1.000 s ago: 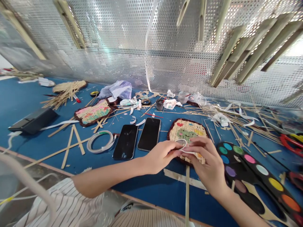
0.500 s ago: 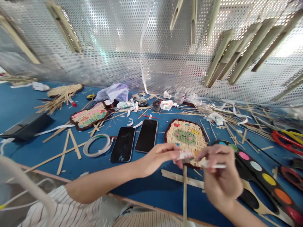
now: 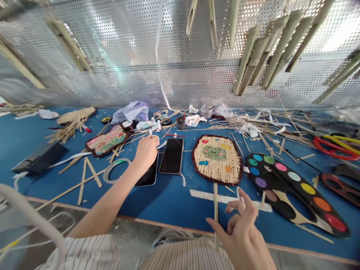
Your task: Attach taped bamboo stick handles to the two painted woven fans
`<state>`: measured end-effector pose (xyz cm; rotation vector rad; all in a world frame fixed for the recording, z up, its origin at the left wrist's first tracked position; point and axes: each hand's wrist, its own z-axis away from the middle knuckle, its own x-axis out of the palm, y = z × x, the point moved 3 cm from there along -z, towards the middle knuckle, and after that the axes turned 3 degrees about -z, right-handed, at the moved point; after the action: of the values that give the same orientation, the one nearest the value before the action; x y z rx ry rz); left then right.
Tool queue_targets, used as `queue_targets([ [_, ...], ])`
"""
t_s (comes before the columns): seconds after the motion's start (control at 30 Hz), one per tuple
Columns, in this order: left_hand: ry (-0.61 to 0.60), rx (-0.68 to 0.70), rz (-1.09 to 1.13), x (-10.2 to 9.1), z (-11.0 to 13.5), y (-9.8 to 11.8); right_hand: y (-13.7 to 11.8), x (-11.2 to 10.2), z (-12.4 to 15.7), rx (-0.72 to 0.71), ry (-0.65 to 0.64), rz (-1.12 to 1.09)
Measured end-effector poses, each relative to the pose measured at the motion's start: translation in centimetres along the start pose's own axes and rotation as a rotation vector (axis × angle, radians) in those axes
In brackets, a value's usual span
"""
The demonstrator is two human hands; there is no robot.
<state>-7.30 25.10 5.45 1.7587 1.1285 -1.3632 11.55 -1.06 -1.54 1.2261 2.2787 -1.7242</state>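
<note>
My left hand (image 3: 146, 152) reaches over a phone (image 3: 147, 177), its fingers drawn together and pointing down near white paper scraps. The fingertips are mostly hidden, so what they pinch, if anything, does not show. Close to the front edge, my right hand (image 3: 243, 228) is open, thumb and fingers apart, beside the thin bamboo handle (image 3: 216, 206) of a woven fan (image 3: 216, 170). A small white bit shows at its index fingertip. The fan lies flat, dark brown around its rim, with a green smiling shape and coloured spots. A pale flat strip (image 3: 204, 194) crosses at the handle.
A second phone (image 3: 172, 155) lies left of the fan, with a tape roll (image 3: 116, 170) farther left. The black paint palette (image 3: 292, 187) and red-handled scissors (image 3: 334, 148) are at right. Bamboo strips and another painted woven piece (image 3: 107, 140) lie behind.
My left hand has moved left from the fan to the scraps behind the phone. My right hand has come lower and nearer, its fingers spreading. The small white pieces they held above the fan are gone from there.
</note>
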Motion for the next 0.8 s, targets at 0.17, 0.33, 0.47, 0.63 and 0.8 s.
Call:
queue_targets([
  [0.17,-0.011,-0.025,-0.025,1.3,0.0,-0.5,-0.5,0.4,-0.3,0.115,-0.092,-0.023],
  [0.33,0.086,-0.081,0.035,1.2,0.0,-0.9,-0.8,1.3,-0.9,0.209,-0.029,-0.203],
  [0.47,0.196,-0.091,0.134,-0.2,0.9,1.4,-0.8,1.4,-1.5,0.271,0.024,-0.456],
  [0.63,-0.050,-0.061,0.714,-0.9,4.3,7.4,-1.2,0.9,-2.1,0.208,0.111,-0.666],
  [0.8,-0.309,-0.054,0.853,-1.0,7.7,12.1,-1.6,1.4,-1.6,0.084,0.173,-0.609],
])
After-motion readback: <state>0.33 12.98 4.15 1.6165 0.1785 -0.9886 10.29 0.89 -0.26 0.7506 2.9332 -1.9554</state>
